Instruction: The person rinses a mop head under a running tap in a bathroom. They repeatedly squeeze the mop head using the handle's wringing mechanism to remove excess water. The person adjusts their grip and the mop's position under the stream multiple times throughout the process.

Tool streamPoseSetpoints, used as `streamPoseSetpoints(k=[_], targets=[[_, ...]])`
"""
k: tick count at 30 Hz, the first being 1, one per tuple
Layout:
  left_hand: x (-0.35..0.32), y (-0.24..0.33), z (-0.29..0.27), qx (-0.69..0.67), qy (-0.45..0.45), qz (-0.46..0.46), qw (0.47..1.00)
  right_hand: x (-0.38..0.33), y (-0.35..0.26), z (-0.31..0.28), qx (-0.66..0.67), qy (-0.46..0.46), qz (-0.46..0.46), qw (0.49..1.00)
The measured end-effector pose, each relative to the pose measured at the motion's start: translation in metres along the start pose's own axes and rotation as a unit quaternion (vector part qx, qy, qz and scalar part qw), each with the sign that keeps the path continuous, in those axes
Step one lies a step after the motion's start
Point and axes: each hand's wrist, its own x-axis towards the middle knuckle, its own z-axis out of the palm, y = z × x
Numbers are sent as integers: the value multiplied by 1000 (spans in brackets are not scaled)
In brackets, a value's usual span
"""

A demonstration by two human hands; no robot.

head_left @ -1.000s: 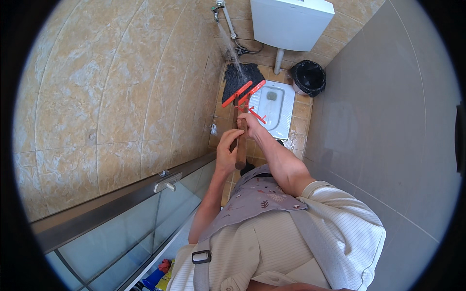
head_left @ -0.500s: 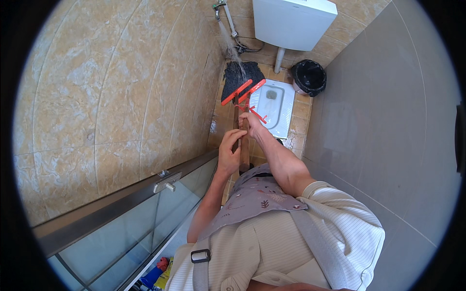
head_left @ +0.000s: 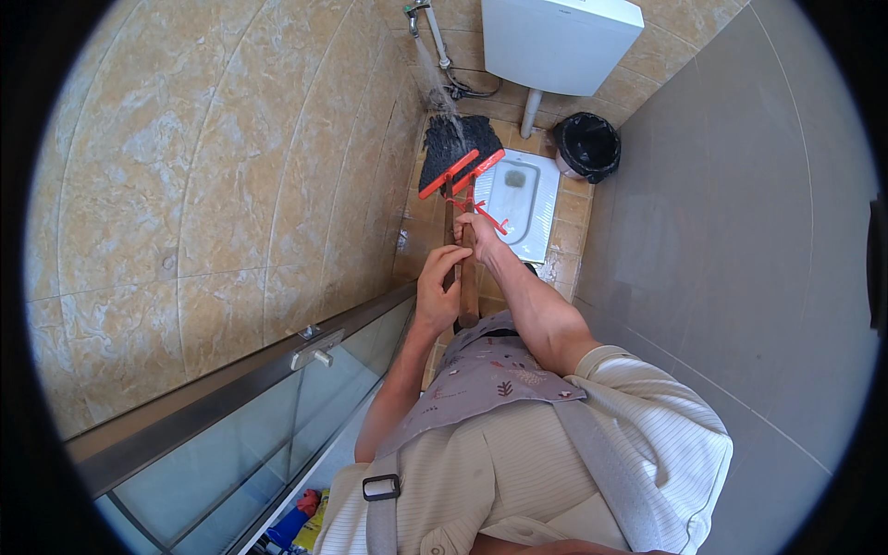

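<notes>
Two mops with brown wooden handles (head_left: pixel 470 298) and red head bars (head_left: pixel 450 174) are held side by side, their heads away from me. The dark grey mop strands (head_left: pixel 446 139) lie bunched on the floor in the far left corner, wet under a stream of water from the tap (head_left: pixel 413 20). My right hand (head_left: pixel 476 237) is closed round the handles just below the red bars. Nearer to me, my left hand (head_left: pixel 438 285) curls over the handles from the left; its fingertips are partly hidden. A red strap (head_left: pixel 492 218) hangs beside the handles.
A white squat toilet (head_left: pixel 520 208) is set in the tiled floor right of the mops. Beyond it hang a cistern (head_left: pixel 561 46) and its pipe; a black-lined bin (head_left: pixel 587 148) stands at right. Walls close in both sides; a glass-panelled door (head_left: pixel 250 407) with a latch is at near left.
Almost nothing differs. The mop heads and handles have shifted very slightly, and water still runs onto the strands. Both hands keep their grip.
</notes>
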Motion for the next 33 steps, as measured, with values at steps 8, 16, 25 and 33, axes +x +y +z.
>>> streamPoseSetpoints(k=[8,16,25,33], targets=[[1,3,-1,19,-11,6,1000,6,3,-8,-11,-15,-11,1000],[3,5,-3,19,-19,-1,1000,6,3,-6,-1,-21,-11,1000],[8,11,-7,9,-37,-7,999,11,4,-9,32,-34,-19,999],[10,9,-9,9,-51,-6,999,10,4,-8,30,-18,-21,999]])
